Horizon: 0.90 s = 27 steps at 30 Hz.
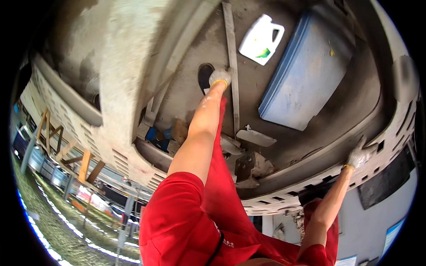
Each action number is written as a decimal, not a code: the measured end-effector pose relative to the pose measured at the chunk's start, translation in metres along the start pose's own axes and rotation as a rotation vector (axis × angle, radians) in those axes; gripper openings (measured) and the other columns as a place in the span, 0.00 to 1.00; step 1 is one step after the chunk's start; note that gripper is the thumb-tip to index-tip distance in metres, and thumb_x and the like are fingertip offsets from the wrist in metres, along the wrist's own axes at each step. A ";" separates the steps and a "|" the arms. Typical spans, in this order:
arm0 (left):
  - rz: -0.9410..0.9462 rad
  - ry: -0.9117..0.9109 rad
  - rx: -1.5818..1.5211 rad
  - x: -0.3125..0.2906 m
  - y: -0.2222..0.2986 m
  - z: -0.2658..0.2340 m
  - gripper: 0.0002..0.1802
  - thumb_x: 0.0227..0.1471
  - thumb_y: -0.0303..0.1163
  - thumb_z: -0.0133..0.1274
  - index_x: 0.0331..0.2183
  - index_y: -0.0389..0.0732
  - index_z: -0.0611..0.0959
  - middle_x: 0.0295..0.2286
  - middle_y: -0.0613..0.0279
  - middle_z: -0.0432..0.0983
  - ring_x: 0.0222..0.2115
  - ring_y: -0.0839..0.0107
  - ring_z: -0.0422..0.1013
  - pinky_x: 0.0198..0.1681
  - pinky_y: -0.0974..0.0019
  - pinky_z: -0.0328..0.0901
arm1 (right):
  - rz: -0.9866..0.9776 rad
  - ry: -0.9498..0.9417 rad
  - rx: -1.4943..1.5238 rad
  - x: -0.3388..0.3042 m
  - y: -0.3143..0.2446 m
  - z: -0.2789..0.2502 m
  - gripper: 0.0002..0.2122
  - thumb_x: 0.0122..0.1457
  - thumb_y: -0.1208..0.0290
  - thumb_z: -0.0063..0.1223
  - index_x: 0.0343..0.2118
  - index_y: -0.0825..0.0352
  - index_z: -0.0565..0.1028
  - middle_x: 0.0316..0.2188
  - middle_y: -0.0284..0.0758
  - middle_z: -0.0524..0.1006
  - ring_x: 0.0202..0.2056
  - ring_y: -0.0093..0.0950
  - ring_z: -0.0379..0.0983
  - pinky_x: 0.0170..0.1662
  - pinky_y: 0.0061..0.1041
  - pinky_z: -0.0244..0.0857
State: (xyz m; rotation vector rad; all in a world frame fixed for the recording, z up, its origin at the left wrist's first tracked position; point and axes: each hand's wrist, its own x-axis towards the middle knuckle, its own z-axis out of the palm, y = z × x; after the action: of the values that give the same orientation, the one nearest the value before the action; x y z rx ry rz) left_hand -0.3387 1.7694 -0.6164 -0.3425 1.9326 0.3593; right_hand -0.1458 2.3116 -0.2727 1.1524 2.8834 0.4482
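My left hand [220, 76], in a pale, dirty work glove with a yellow cuff, reaches far forward beside a long narrow bar [232, 62]. Its fingertips are hidden, so whether it grips the bar is unclear. Just left of this hand is a dark shoe [205, 76], at the end of my red-trousered leg, on the dusty floor inside a large beige shell. On the right, my right hand [360, 157], gloved alike, rests on the shell's slotted rim [377, 153] with a finger stretched out and nothing seen in it.
A white jug [262, 40] and a large blue-grey bin [306, 71] lie beyond the bar. Nearer are a pale flat piece [256, 137], a broken dark block [253, 167] and blue scraps [157, 137]. Wooden trestles [84, 164] stand outside at left.
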 end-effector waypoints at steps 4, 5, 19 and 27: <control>-0.071 0.059 0.152 0.059 0.022 0.019 0.43 0.62 0.68 0.40 0.51 0.39 0.86 0.51 0.40 0.79 0.56 0.46 0.74 0.60 0.48 0.68 | 0.053 -0.018 0.015 0.000 -0.017 -0.006 0.40 0.66 0.50 0.58 0.68 0.80 0.60 0.67 0.61 0.63 0.68 0.53 0.60 0.71 0.42 0.54; -0.082 0.081 0.180 0.071 0.025 0.023 0.43 0.62 0.68 0.40 0.51 0.39 0.86 0.52 0.41 0.79 0.56 0.46 0.74 0.60 0.48 0.68 | 0.071 -0.041 0.016 -0.001 -0.025 -0.009 0.40 0.66 0.50 0.58 0.68 0.81 0.59 0.67 0.60 0.63 0.68 0.53 0.60 0.71 0.41 0.53; 0.097 0.067 0.427 0.027 0.041 0.018 0.40 0.69 0.61 0.32 0.45 0.38 0.88 0.46 0.38 0.81 0.51 0.42 0.77 0.56 0.45 0.69 | 0.001 0.019 -0.019 -0.001 -0.021 -0.010 0.42 0.62 0.46 0.61 0.66 0.81 0.63 0.64 0.61 0.67 0.66 0.53 0.63 0.70 0.42 0.57; 0.225 0.104 0.345 -0.229 0.048 -0.044 0.40 0.65 0.63 0.41 0.28 0.36 0.89 0.30 0.38 0.83 0.37 0.41 0.80 0.48 0.47 0.72 | 0.036 0.068 -0.096 0.008 -0.012 -0.012 0.44 0.59 0.41 0.61 0.65 0.78 0.65 0.62 0.60 0.69 0.62 0.55 0.67 0.65 0.48 0.61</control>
State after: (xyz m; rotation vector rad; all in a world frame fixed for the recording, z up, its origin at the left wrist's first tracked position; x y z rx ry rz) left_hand -0.3102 1.8117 -0.3834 0.0852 2.0965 0.1494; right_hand -0.1615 2.3053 -0.2633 1.1989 2.8652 0.6318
